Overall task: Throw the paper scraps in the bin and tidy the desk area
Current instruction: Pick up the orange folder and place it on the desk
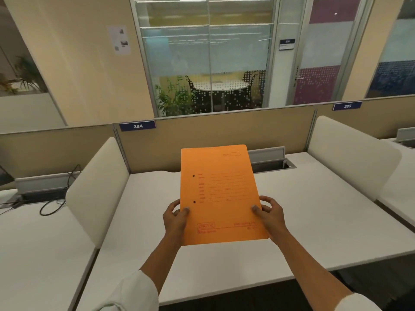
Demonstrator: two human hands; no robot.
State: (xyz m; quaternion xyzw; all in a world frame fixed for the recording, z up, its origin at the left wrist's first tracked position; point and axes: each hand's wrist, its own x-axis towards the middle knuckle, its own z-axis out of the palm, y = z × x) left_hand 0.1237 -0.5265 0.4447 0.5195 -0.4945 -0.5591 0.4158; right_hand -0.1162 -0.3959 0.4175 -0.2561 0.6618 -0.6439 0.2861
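An orange file folder (221, 194) with red printed lines and two punch holes is held above the white desk (314, 216), its front cover facing me. My left hand (175, 217) grips its lower left edge, thumb on the cover. My right hand (270, 215) grips its lower right edge the same way. No paper scraps and no bin are in view.
White padded dividers stand at the desk's left (96, 189) and right (350, 156). A beige partition (213, 131) with label 384 closes the back, with an open cable tray (271, 163) below it. Black cables (56, 198) lie on the left neighbouring desk.
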